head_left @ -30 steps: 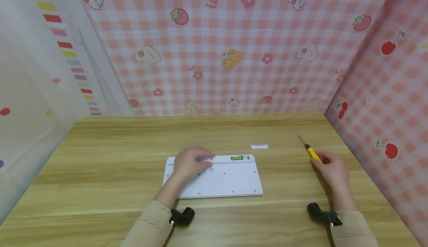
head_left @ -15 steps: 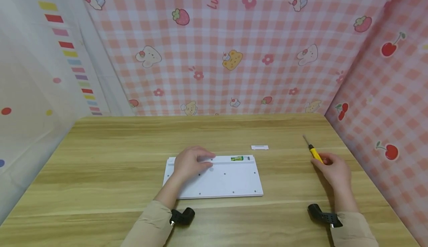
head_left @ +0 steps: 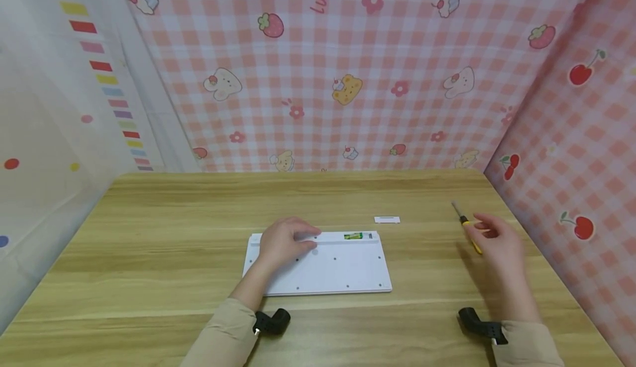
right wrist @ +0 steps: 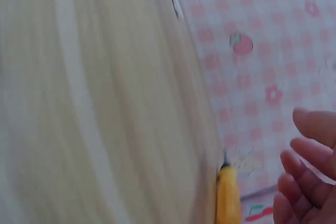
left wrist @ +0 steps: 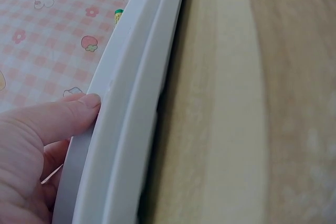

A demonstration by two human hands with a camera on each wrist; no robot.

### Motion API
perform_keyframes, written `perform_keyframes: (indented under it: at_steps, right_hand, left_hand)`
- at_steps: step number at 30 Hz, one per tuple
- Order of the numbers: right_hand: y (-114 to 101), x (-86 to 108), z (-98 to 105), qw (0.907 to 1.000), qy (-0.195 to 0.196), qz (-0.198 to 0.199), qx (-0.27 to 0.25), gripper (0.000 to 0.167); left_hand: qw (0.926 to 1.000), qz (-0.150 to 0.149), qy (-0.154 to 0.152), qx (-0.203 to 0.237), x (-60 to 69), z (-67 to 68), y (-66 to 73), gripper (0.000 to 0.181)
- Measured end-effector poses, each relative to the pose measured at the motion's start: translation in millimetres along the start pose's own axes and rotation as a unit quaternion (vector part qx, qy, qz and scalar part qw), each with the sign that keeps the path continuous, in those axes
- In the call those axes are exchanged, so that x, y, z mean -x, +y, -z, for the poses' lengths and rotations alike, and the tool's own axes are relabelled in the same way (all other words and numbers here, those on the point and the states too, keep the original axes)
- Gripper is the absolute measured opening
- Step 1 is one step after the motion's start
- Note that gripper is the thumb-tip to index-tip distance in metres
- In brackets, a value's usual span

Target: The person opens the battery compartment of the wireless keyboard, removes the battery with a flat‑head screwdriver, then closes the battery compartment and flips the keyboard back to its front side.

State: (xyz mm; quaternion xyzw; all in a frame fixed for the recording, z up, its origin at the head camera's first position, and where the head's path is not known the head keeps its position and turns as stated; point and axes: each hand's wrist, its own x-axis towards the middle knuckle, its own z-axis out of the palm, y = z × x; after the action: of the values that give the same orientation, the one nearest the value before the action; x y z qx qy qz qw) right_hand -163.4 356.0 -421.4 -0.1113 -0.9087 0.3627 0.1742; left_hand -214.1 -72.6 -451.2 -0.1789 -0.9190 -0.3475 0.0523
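Observation:
A white keyboard [head_left: 323, 273] lies underside up on the table, a green battery [head_left: 353, 236] in the bay at its far edge. My left hand [head_left: 283, 241] grips the keyboard's far edge, thumb on the underside; the left wrist view shows the thumb and curled fingers of that hand [left wrist: 42, 140] at the white edge [left wrist: 100, 119]. The yellow screwdriver [head_left: 478, 247] lies on the table at the right. Above it my right hand [head_left: 502, 248] has its fingers loosely bent, holding nothing; in the right wrist view a gap separates the fingers from the screwdriver [right wrist: 229, 195].
A small white cover [head_left: 387, 219] rests on the table [head_left: 174, 234] beyond the keyboard's far right corner. Patterned cloth [head_left: 318, 129] hangs behind the table and along both sides. A black wrist camera is strapped at each sleeve.
My right hand has let go of the screwdriver, which now lies on the table, and has lifted off it. The left hand keeps its place on the keyboard.

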Motion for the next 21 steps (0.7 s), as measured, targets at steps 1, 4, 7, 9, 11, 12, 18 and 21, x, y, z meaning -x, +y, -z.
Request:
perform_keyframes:
  at_steps: [1,4,7,9,11,12,18,21]
  right_hand:
    - [-4,-0.2,-2,0.9998,-0.003,0.019,-0.009,0.045]
    - [-13,-1.2,-8,0.9971,-0.025,0.062,-0.035,0.041]
    - [-22,-2.2,-17,0.9923,-0.063,0.086,-0.063,0.039]
    - [-28,-2.6,-25,0.988,-0.09,0.106,-0.068,0.037]
    - [-34,-2.8,-33,0.9821,-0.118,0.126,-0.075,0.036]
    - [-36,-2.9,-37,0.979,-0.132,0.135,-0.076,0.035]
    - [-56,-1.0,-64,0.9585,-0.22,0.16,-0.083,0.035]
    - [-66,1.0,-76,0.9493,-0.252,0.166,-0.087,0.035]
  left_hand:
    - [1.0,0.0,0.0,0.0,0.0,0.1,0.2,0.022]
    - [1.0,-0.001,0.001,0.002,0.1,0.3,0.5,0.022]
    - [1.0,0.0,0.002,0.004,0.2,0.3,0.7,0.022]
    - [1.0,0.001,0.001,0.005,0.2,0.3,0.6,0.022]
    - [1.0,0.002,0.0,0.004,0.3,0.3,0.6,0.022]
    - [1.0,0.002,0.0,0.003,0.3,0.4,0.6,0.022]
    - [1.0,-0.001,0.001,0.0,0.1,0.7,0.7,0.022]
    - [1.0,-0.001,0.001,0.001,0.2,0.9,0.6,0.022]
